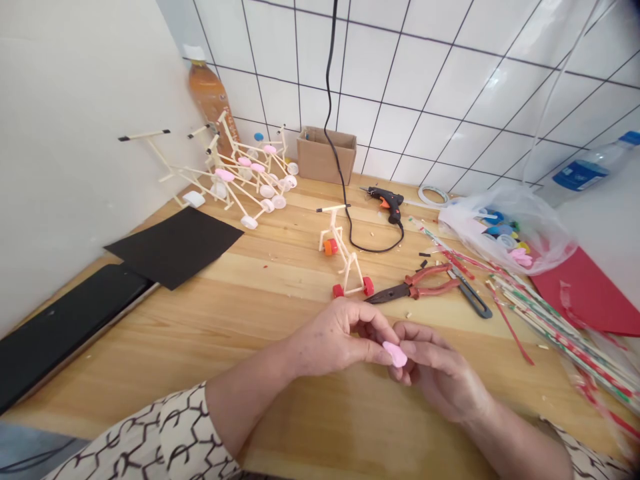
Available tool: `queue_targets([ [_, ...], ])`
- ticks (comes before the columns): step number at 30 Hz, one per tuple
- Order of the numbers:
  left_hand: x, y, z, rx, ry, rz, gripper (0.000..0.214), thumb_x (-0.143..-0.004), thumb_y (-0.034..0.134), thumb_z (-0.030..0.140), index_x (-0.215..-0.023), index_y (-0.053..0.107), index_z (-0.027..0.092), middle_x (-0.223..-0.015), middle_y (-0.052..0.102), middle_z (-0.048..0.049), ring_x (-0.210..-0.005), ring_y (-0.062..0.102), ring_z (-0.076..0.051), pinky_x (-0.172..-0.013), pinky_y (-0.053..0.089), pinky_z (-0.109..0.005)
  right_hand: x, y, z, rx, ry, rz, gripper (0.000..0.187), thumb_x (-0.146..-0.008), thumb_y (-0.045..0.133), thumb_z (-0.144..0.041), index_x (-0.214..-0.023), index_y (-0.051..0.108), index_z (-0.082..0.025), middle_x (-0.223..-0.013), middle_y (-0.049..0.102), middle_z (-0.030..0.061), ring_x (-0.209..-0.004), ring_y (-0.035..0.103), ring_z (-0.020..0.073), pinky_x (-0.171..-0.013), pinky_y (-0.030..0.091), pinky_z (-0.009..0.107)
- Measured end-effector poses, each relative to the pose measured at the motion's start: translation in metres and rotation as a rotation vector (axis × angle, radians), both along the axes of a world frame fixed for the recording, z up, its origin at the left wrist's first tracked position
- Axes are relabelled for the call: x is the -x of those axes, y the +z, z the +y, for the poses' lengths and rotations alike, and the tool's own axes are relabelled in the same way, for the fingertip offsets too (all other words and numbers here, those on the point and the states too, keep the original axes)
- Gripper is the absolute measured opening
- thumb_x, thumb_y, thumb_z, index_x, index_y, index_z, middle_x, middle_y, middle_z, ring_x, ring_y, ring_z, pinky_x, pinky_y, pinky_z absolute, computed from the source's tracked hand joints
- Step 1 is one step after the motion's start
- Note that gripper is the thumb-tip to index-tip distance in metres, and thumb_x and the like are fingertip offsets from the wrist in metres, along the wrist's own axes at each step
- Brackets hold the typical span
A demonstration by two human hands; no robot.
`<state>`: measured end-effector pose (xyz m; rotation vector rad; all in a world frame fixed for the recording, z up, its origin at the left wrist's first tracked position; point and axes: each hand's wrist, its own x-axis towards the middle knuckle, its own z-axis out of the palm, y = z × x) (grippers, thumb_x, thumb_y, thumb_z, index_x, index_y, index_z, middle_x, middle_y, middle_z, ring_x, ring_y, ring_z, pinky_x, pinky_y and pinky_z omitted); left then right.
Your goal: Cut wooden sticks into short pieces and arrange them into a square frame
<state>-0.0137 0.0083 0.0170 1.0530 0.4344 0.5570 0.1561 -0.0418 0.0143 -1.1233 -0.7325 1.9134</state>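
Between my two hands, low over the table's front, is a small pink piece (395,354), soft-looking like modelling clay. My left hand (345,337) pinches its left side between thumb and fingers. From the right, the thumb and fingers of my right hand (440,367) press on the same piece. Just beyond my left hand stands a small tricycle model (342,250) built of thin sticks, with red and orange bottle-cap wheels and a dark-tipped handlebar. No pink piece shows on this model.
Several similar stick models (250,167) with pink seats crowd the back left, beside black sheets (175,247) and a tea bottle (210,93). A glue gun (387,200), pliers (415,285), a utility knife (473,297), wrapped sticks (560,327) and a bag of caps (505,227) lie to the right.
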Motion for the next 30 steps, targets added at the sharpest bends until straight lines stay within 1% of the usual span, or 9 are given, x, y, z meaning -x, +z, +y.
queue_targets([
  [4, 0.0, -0.003, 0.001, 0.1, -0.017, -0.097, 0.008, -0.073, 0.066, 0.014, -0.078, 0.061, 0.011, -0.07, 0.069, -0.0047, -0.072, 0.067, -0.017, -0.076, 0.051, -0.035, -0.002, 0.003, -0.002, -0.131, 0.019, -0.032, 0.022, -0.07, 0.068, -0.035, -0.073, 0.066, -0.014, -0.06, 0.06, 0.0021, -0.054, 0.049, 0.0093, -0.051, 0.037, 0.02],
  [9, 0.001, -0.005, 0.002, 0.126, 0.02, -0.061, 0.013, -0.07, 0.07, 0.015, -0.078, 0.061, 0.012, -0.07, 0.069, -0.0027, -0.07, 0.066, -0.013, -0.071, 0.051, -0.028, -0.007, 0.001, -0.007, -0.291, 0.058, -0.208, 0.018, -0.078, 0.064, -0.036, -0.079, 0.064, -0.018, -0.064, 0.059, 0.0006, -0.057, 0.046, 0.0105, -0.056, 0.036, 0.023],
  [13, 0.0, -0.005, 0.001, 0.139, 0.015, -0.074, 0.012, -0.07, 0.07, 0.016, -0.077, 0.061, 0.012, -0.07, 0.069, -0.0025, -0.071, 0.066, -0.014, -0.071, 0.05, -0.027, -0.007, -0.001, -0.01, -0.363, 0.059, -0.345, 0.019, -0.082, 0.06, -0.037, -0.077, 0.062, -0.019, -0.063, 0.057, -0.0001, -0.057, 0.045, 0.011, -0.055, 0.035, 0.023],
  [15, 0.0, -0.004, 0.001, 0.134, 0.02, -0.071, 0.012, -0.071, 0.07, 0.016, -0.077, 0.061, 0.012, -0.07, 0.068, -0.0024, -0.071, 0.066, -0.014, -0.071, 0.051, -0.028, -0.006, 0.0, -0.01, -0.39, 0.062, -0.383, 0.02, -0.082, 0.059, -0.038, -0.077, 0.061, -0.019, -0.063, 0.056, -0.0004, -0.058, 0.045, 0.011, -0.056, 0.035, 0.023],
  [18, 0.0, -0.004, 0.0, 0.1, 0.05, -0.042, 0.012, -0.07, 0.071, 0.016, -0.076, 0.062, 0.012, -0.071, 0.068, -0.0014, -0.071, 0.065, -0.012, -0.07, 0.05, -0.025, -0.005, 0.002, -0.011, -0.406, 0.056, -0.423, 0.021, -0.08, 0.06, -0.04, -0.078, 0.061, -0.02, -0.065, 0.054, -0.0011, -0.061, 0.044, 0.0111, -0.057, 0.036, 0.022],
  [21, 0.0, -0.004, 0.0, 0.052, 0.08, -0.012, 0.014, -0.068, 0.072, 0.018, -0.075, 0.062, 0.012, -0.072, 0.068, -0.001, -0.071, 0.064, -0.011, -0.068, 0.049, -0.022, -0.003, 0.003, -0.011, -0.413, 0.049, -0.482, 0.018, -0.08, 0.061, -0.038, -0.077, 0.06, -0.02, -0.065, 0.051, -0.0019, -0.061, 0.043, 0.0109, -0.056, 0.036, 0.022],
  [24, 0.001, -0.004, 0.001, 0.034, 0.086, 0.01, 0.015, -0.068, 0.073, 0.018, -0.076, 0.062, 0.012, -0.072, 0.068, -0.0013, -0.071, 0.063, -0.01, -0.068, 0.048, -0.022, -0.003, 0.003, -0.011, -0.425, 0.053, -0.502, 0.016, -0.081, 0.06, -0.036, -0.077, 0.06, -0.02, -0.065, 0.051, -0.0018, -0.062, 0.045, 0.0113, -0.057, 0.037, 0.022],
  [28, 0.002, -0.003, 0.003, 0.024, 0.109, 0.062, 0.017, -0.065, 0.074, 0.019, -0.077, 0.063, 0.012, -0.072, 0.066, -0.0019, -0.069, 0.061, -0.01, -0.068, 0.047, -0.024, -0.004, 0.004, -0.009, -0.468, 0.013, -0.506, 0.014, -0.08, 0.062, -0.032, -0.088, 0.059, -0.021, -0.077, 0.059, 0.0016, -0.07, 0.052, 0.0146, -0.064, 0.042, 0.026],
  [30, 0.002, -0.003, 0.003, 0.011, 0.115, 0.087, 0.019, -0.064, 0.074, 0.019, -0.077, 0.063, 0.012, -0.072, 0.066, -0.0019, -0.068, 0.061, -0.011, -0.068, 0.046, -0.025, -0.004, 0.004, -0.009, -0.55, -0.044, -0.503, 0.019, -0.078, 0.064, -0.027, -0.095, 0.057, -0.022, -0.081, 0.06, 0.0027, -0.072, 0.054, 0.0158, -0.065, 0.044, 0.027],
])
